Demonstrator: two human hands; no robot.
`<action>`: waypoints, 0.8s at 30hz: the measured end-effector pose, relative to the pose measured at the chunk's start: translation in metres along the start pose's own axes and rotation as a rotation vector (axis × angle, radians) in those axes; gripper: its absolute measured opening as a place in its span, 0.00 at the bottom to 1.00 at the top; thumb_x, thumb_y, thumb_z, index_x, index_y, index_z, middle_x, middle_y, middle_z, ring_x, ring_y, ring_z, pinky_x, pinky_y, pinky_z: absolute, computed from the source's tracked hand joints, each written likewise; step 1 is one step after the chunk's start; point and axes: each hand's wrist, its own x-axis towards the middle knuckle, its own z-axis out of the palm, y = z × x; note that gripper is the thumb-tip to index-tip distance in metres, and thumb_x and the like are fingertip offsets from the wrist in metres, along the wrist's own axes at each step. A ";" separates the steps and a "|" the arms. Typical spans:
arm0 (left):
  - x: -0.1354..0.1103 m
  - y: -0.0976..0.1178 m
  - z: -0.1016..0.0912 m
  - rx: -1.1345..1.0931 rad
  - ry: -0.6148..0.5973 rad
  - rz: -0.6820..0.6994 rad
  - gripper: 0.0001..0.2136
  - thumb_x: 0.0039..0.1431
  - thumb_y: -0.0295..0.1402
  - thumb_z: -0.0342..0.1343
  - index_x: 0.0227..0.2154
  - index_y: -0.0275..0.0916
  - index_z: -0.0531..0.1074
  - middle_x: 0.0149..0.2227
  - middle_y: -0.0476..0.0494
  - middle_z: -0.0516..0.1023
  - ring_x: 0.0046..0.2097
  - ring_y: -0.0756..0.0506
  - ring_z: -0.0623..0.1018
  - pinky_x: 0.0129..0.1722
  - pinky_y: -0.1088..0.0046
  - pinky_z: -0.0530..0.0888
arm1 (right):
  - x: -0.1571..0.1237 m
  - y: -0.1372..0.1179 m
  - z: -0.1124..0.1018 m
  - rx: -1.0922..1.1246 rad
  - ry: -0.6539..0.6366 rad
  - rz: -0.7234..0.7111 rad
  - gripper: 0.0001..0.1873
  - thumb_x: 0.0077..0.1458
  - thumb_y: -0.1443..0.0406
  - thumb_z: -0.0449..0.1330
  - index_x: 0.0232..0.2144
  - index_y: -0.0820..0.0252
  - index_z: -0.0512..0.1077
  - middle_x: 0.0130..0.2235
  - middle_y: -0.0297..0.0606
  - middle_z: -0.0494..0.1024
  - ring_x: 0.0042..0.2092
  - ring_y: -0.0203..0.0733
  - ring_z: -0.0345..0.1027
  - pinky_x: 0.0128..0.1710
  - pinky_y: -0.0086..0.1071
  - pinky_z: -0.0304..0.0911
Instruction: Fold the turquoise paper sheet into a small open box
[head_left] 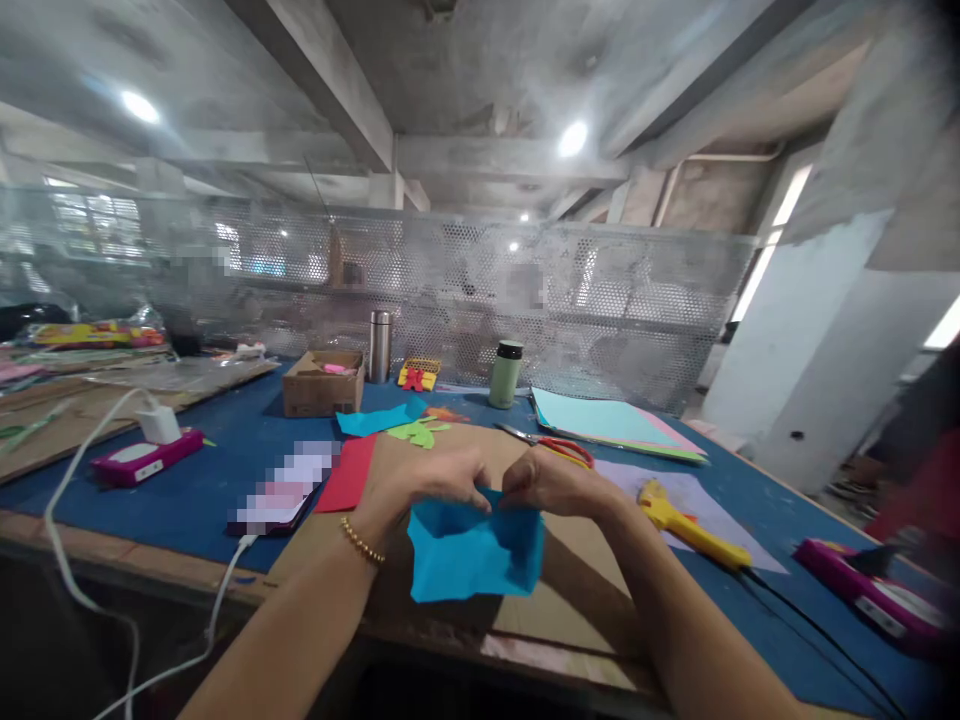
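Observation:
My left hand (431, 480) and my right hand (551, 482) meet above a brown cardboard sheet (570, 570) and both pinch the top edge of a blue paper piece (472, 555). The paper hangs down from my fingers, creased and partly folded. A beaded bracelet (362, 541) circles my left wrist. Red-handled scissors (559, 445) lie just beyond my right hand. A yellow glue gun (686, 525) rests to the right on pale paper.
The blue table (202, 490) carries a phone (281, 495) on a white cable, a red sheet (349, 473), blue and green cut-outs (397, 422), a cardboard box (324, 382), a steel flask (380, 346), a green bottle (506, 374), stacked coloured paper (611, 422) and pink devices (146, 458).

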 end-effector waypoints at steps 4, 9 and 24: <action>-0.002 0.000 -0.003 0.099 0.033 0.006 0.14 0.51 0.32 0.58 0.17 0.38 0.59 0.18 0.55 0.53 0.23 0.53 0.55 0.25 0.70 0.49 | 0.000 0.007 0.000 -0.021 0.007 -0.051 0.12 0.51 0.62 0.58 0.20 0.62 0.72 0.20 0.28 0.62 0.24 0.31 0.53 0.23 0.27 0.46; -0.002 -0.001 -0.001 0.128 0.026 0.040 0.12 0.51 0.30 0.58 0.18 0.38 0.62 0.18 0.55 0.57 0.23 0.52 0.58 0.25 0.70 0.50 | 0.000 0.005 0.000 -0.023 -0.012 -0.045 0.13 0.52 0.61 0.59 0.20 0.62 0.70 0.20 0.28 0.61 0.25 0.31 0.53 0.23 0.27 0.46; -0.008 0.006 -0.005 0.180 0.016 -0.100 0.14 0.53 0.33 0.57 0.17 0.38 0.61 0.18 0.55 0.57 0.24 0.52 0.58 0.25 0.70 0.51 | -0.001 -0.009 -0.002 -0.065 -0.025 -0.013 0.16 0.52 0.59 0.58 0.18 0.62 0.66 0.20 0.27 0.57 0.25 0.30 0.48 0.24 0.29 0.42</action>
